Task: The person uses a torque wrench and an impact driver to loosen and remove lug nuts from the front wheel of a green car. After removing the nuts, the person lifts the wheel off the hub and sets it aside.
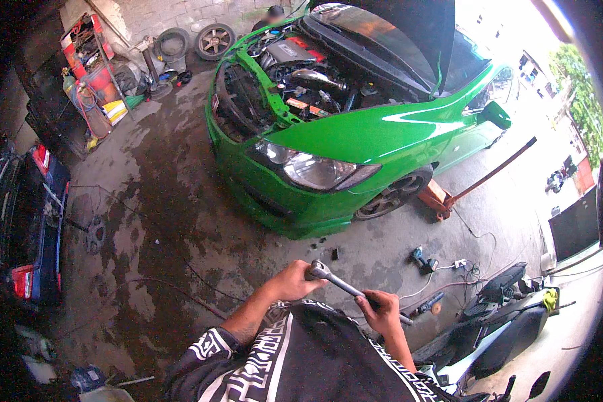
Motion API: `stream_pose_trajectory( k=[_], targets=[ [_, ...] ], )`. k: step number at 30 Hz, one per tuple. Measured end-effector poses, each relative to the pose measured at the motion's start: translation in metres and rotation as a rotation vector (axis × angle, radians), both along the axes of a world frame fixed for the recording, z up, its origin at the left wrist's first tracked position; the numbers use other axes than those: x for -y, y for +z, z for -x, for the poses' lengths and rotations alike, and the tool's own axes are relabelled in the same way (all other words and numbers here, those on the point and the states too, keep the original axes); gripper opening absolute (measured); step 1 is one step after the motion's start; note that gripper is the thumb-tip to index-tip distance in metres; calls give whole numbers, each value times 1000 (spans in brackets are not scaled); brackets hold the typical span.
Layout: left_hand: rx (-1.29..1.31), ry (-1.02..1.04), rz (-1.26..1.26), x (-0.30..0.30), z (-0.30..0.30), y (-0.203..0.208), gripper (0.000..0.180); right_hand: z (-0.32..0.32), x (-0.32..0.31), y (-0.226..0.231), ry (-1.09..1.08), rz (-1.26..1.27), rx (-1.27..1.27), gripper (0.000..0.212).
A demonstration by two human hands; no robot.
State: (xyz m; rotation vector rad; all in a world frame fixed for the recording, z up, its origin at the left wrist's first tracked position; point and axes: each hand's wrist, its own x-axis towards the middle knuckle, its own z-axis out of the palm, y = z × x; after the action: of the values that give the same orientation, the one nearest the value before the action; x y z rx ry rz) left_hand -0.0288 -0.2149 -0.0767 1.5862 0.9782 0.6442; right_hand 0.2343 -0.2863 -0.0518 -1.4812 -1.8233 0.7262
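A metal ratchet wrench [345, 285] is held in front of my chest, slanting down to the right. My left hand [293, 281] is closed at its round head. Farther down, the fingers of my right hand [380, 310] wrap round the handle, and the handle's end sticks out past them. Beyond my hands stands a green car [375, 144] with its hood raised and its engine bay exposed. Its front headlight [308, 167] faces me, and neither hand touches the car.
An orange floor jack [437, 199] stands by the front wheel. Right of me, a blue cordless tool [422, 258], cables and an angle grinder [427, 305] lie near a motorcycle [509, 328]. Another person [271, 19] is behind the car. A dark vehicle part with red lights [55, 228] is at left.
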Motion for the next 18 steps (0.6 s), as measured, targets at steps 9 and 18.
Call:
stream_pose_trajectory(
  k=[9, 18],
  targets=[
    [-74, -25, 101, 0, -1, 10, 16, 1, 3, -2, -16, 10, -7, 18],
    [-50, -12, 43, 1, -3, 11, 16, 1, 6, 1, -27, 52, -18, 16]
  ],
)
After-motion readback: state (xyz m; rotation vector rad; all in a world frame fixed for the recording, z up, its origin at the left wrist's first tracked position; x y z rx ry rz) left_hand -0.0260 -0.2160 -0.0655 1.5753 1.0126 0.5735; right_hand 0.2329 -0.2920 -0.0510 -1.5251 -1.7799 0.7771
